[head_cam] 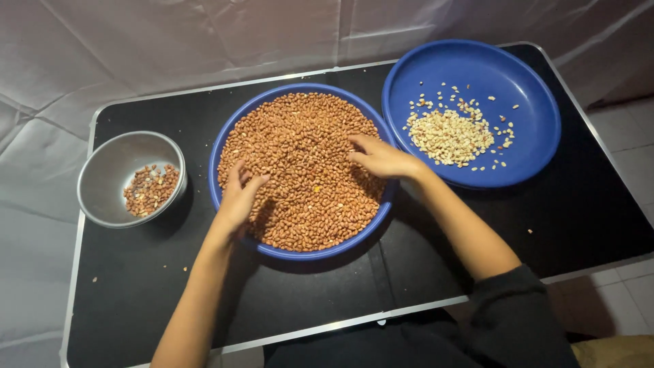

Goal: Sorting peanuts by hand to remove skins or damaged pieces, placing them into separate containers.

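Both hands rest on red-brown peanuts (306, 170) in the middle blue bowl (225, 136): left hand (238, 197) with fingers loosely spread, right hand (381, 158) with fingers curled narrow, gripping nothing visible.

Black tabletop (422, 272) w/ metal edge, few crumbs on it. Left: steel bowl (109, 170) w/ small heap of reddish nuts (151, 189). Right: blue plate (531, 102) w/ pale skinless nuts (449, 136), some scattered loose. White sheet backdrop (170, 41); tiled floor (627, 136) at right.
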